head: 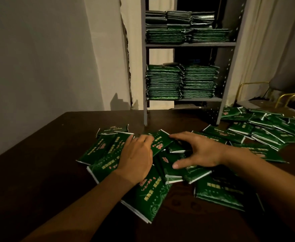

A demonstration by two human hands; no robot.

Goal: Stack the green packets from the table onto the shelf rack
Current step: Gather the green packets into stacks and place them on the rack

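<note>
A loose heap of green packets (148,194) with gold and pink print lies on the dark wooden table (38,172). My left hand (136,158) lies on the heap, its fingers curled round one tilted packet (162,143). My right hand (195,152) hovers over the middle of the heap, fingers and thumb spread, the thumb touching a packet. The grey shelf rack (188,44) stands at the table's far edge. Tall stacks of green packets fill its upper shelf (186,34) and lower shelf (181,82).
More green packets (268,128) spread over the table's right side. A chair with a gold frame (286,96) stands at the far right. A pale wall and curtain are behind the rack. Bare table shows at the left and front.
</note>
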